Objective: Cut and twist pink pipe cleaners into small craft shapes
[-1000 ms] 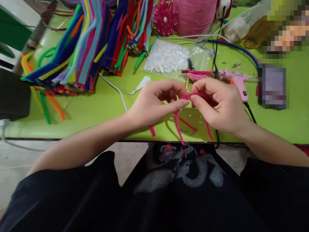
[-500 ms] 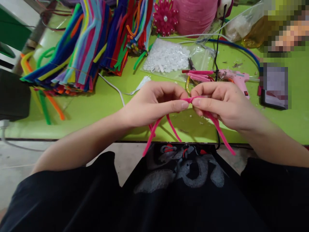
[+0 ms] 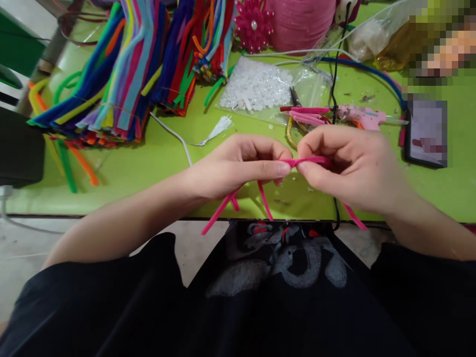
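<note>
Bright pink pipe cleaners are pinched between both my hands over the front part of the table. My left hand is closed, thumb on top, and several pink ends hang below it. Close beside it, my right hand grips the same pink strands between thumb and forefinger, and one end dangles beneath its palm. The fingers hide how the strands join. Just behind the hands lie cut pink pieces and pliers with a yellow handle.
Bundles of coloured pipe cleaners lie at the back left. A bag of white beads, a pink glue gun and a phone spread toward the right. A black cable crosses the green table. A pink flower stands behind.
My right hand has turned, its thumb and finger now pinching from above. The left hand has dropped slightly, and the hanging pink ends have swung.
</note>
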A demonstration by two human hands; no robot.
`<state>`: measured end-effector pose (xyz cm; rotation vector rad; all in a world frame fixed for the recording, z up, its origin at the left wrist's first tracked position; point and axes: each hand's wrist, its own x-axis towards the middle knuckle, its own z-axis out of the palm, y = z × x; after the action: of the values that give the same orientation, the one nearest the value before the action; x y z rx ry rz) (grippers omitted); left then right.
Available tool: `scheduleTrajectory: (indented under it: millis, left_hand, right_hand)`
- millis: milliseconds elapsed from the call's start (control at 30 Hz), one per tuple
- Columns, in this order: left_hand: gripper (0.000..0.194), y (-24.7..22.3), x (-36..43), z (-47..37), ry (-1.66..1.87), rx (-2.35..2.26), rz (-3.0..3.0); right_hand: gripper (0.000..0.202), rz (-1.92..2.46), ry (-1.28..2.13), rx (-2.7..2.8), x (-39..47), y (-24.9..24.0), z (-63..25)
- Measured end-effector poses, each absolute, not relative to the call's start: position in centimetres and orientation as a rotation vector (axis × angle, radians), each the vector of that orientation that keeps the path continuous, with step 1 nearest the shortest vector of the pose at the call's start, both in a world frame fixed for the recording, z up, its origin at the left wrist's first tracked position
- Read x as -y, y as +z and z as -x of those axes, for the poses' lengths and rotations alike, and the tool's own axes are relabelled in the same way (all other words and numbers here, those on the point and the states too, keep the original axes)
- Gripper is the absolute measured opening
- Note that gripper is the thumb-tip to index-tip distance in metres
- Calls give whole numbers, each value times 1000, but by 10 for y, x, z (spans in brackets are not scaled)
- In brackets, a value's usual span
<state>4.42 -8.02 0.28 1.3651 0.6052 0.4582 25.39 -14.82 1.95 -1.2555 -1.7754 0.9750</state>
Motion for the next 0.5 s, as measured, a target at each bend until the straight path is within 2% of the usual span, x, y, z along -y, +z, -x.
scheduleTrajectory:
  millis: [100, 167, 233, 333, 500]
  left_hand:
    - [32, -1, 80, -44, 437, -540, -1361]
    - [32, -2, 81, -44, 432, -514, -1355]
    - [33, -3, 82, -43, 430, -501, -1349]
    - [32, -2, 83, -43, 413, -478, -1323]
    - [26, 1, 84, -43, 360, -452, -1240]
  right_hand:
    - [14, 1163, 395, 1998, 154, 14, -253]
    - [16, 1117, 133, 2075, 155, 10, -254]
    - [13, 1149, 78, 2110, 155, 8, -255]
    - [6, 1246, 202, 2106, 154, 7, -257]
    - [12, 1291, 182, 2157, 150, 7, -259]
